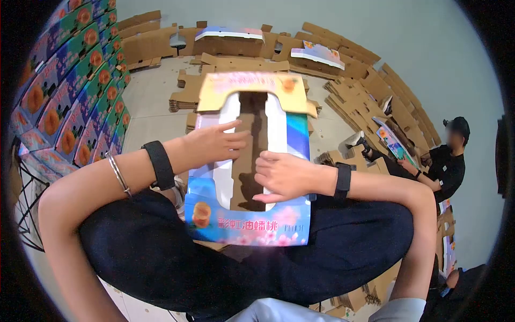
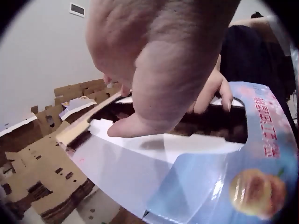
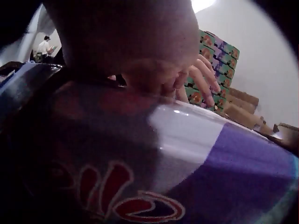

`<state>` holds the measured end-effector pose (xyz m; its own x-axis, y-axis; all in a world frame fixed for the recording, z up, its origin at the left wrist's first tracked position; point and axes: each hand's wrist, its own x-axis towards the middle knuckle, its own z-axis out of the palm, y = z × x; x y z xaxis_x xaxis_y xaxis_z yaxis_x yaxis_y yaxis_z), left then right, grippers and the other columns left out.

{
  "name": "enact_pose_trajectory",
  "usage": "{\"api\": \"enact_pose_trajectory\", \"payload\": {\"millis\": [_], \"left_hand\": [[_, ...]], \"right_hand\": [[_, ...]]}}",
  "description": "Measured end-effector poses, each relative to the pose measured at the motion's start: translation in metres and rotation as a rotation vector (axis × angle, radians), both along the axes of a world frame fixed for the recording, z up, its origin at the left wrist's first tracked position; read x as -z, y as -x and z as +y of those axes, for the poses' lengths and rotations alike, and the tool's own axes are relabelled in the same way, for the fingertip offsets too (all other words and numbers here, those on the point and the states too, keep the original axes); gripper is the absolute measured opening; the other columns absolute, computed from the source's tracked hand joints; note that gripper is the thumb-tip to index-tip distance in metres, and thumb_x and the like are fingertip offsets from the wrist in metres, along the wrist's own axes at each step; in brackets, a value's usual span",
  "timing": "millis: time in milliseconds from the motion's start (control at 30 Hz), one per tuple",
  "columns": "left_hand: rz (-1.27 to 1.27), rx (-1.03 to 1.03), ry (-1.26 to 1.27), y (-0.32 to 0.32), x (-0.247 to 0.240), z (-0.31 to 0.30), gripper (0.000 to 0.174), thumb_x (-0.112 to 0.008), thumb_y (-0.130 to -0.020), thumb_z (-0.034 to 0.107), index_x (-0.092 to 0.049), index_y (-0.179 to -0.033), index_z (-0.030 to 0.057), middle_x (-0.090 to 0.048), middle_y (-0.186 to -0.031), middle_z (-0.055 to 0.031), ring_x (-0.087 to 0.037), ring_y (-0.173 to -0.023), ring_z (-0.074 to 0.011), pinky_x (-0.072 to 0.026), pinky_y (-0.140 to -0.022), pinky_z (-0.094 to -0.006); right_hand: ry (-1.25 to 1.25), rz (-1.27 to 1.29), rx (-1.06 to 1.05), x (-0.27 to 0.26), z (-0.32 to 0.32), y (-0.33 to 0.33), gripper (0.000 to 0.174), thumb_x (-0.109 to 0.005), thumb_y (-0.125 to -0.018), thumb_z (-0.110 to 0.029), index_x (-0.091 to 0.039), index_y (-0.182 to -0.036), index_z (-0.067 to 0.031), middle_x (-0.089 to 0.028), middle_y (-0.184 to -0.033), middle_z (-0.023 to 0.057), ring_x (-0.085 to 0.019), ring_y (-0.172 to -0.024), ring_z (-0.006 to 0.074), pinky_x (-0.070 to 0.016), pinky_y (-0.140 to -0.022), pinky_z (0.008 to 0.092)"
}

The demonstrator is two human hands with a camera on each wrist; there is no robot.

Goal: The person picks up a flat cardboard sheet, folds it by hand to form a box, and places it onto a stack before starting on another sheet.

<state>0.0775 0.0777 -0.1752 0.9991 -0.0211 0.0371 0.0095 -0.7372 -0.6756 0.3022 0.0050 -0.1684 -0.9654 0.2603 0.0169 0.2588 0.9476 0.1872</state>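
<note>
A printed fruit carton [image 1: 249, 231] lies across the person's lap, blue and pink at the near end and yellow at the far end. White flaps [image 1: 222, 182] line the long opening in its top. In the head view the left hand [image 1: 217, 142] reaches over the left flap, fingers extended across the opening. Its thumb [image 2: 128, 126] rests on the white flap in the left wrist view. The right hand [image 1: 287, 174] lies over the right flap, fingers bent toward the opening and thumb toward its near end. What its fingertips press on is hidden.
Stacked printed cartons [image 1: 80, 102] rise at the left. Flattened brown cardboard [image 1: 241, 61] lies ahead and along the wall. At the right another person [image 1: 450, 166] sits holding a printed carton [image 1: 394, 145]. Part of a further person [image 1: 461, 290] shows at the lower right.
</note>
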Motion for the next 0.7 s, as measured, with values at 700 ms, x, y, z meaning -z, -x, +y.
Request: {"api": "enact_pose_trajectory", "payload": {"millis": [700], "left_hand": [[-0.158, -0.827, 0.962, 0.012, -0.004, 0.001, 0.067, -0.065, -0.074, 0.058, -0.060, -0.080, -0.0082, -0.063, -0.082, -0.0264, -0.064, -0.082, -0.0389, -0.0506, -0.071, -0.0433]], "right_hand": [[-0.229, 0.053, 0.073, 0.003, 0.005, -0.008, 0.025, -0.060, -0.081, -0.031, -0.054, -0.091, -0.0085, -0.052, -0.086, 0.0052, -0.053, -0.086, 0.0208, -0.0395, -0.087, 0.0371]]}}
